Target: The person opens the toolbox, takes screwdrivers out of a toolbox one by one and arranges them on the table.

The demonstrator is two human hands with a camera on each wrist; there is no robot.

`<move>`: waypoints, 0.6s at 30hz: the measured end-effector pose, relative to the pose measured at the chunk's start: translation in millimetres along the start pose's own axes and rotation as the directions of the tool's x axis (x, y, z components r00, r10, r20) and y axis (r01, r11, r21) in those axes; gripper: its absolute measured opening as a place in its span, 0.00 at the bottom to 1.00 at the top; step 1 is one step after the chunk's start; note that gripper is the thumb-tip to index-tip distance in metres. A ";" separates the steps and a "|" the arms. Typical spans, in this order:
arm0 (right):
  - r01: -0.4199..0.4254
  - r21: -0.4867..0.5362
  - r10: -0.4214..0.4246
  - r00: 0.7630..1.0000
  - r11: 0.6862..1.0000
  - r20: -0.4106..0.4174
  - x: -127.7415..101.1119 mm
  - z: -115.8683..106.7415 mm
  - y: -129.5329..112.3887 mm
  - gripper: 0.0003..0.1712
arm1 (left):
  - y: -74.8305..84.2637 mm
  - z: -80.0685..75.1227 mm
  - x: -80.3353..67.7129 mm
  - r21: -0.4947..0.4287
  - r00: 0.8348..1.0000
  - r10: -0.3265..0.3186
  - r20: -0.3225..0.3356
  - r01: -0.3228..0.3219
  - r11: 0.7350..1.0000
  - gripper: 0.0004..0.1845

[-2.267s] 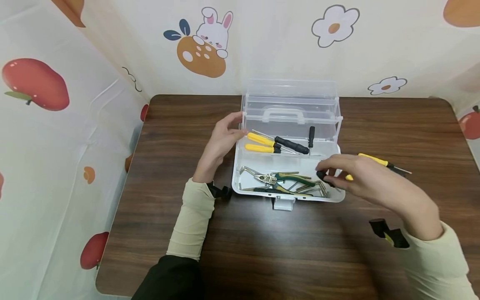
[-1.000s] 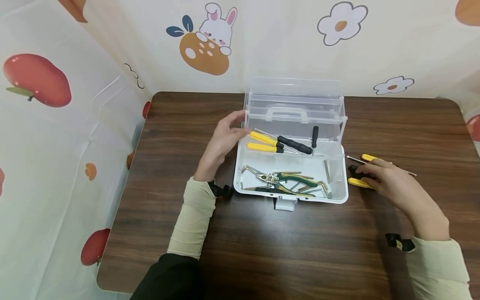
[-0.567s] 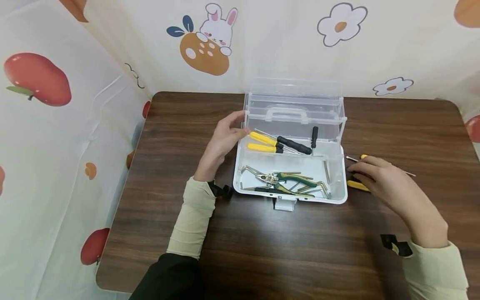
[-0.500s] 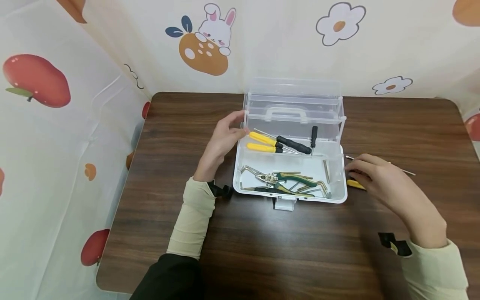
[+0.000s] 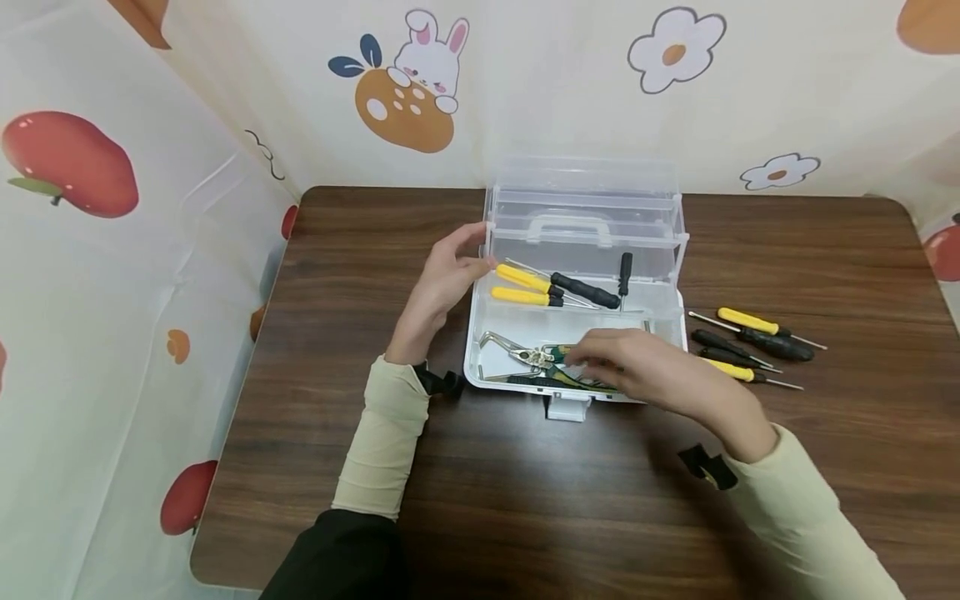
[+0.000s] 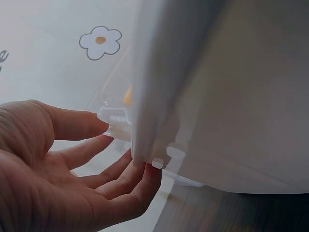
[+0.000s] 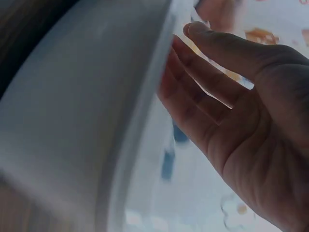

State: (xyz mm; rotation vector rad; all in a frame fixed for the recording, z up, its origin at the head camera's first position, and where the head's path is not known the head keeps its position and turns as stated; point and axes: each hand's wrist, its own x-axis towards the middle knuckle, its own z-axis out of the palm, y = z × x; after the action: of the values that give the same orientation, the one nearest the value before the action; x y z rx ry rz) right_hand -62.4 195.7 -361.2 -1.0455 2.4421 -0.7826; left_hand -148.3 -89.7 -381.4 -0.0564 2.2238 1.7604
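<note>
A toolbox with a white base and clear lid stands lidded-back on the table. My left hand grips the left end of its clear raised tray, thumb in front and fingers behind. Over the base hovers my right hand, fingers slightly bent, holding nothing. Beneath it lie green-handled pliers, partly covered, and several hex keys. In the tray are yellow screwdrivers, a thick black screwdriver and a small black one.
Right of the toolbox, several screwdrivers lie on the brown wooden table: a yellow one, a thick black one, slim black ones and another yellow one. A patterned curtain hangs behind.
My right hand carried a black screwdriver from the toolbox to the table at right, let it go, and moved back left over the base. The left hand has stayed put.
</note>
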 end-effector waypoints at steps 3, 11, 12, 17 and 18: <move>0.047 0.040 -0.050 0.997 0.998 0.060 20.3 7.5 -1.6 0.12 | -0.2 -0.1 -1.0 0.002 1.000 0.002 -0.002 -0.002 1.000 0.29; 0.032 0.084 -0.049 0.975 0.996 0.218 53.1 16.8 -6.9 0.15 | -1.8 0.3 -0.9 -0.025 1.000 0.030 0.006 -0.030 0.999 0.28; 0.024 0.085 -0.044 0.971 0.996 0.236 56.2 17.9 -7.5 0.15 | -2.0 0.2 -0.8 -0.025 1.000 0.030 0.006 -0.030 0.999 0.28; 0.018 0.066 -0.037 0.953 0.998 0.302 69.4 24.1 -9.7 0.14 | -2.1 -0.5 -0.7 -0.025 1.000 0.017 0.006 -0.017 1.000 0.28; 0.014 0.060 -0.032 0.950 0.998 0.310 71.1 24.8 -10.3 0.14 | -1.8 -0.5 -0.9 -0.025 1.000 0.016 0.007 -0.016 1.000 0.28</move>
State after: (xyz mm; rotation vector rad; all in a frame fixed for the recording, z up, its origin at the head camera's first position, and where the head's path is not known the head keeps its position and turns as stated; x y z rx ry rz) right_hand -90.4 128.3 -382.2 -1.0872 2.1333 -0.6355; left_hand -147.2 -90.8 -382.8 -0.0369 2.2030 1.7942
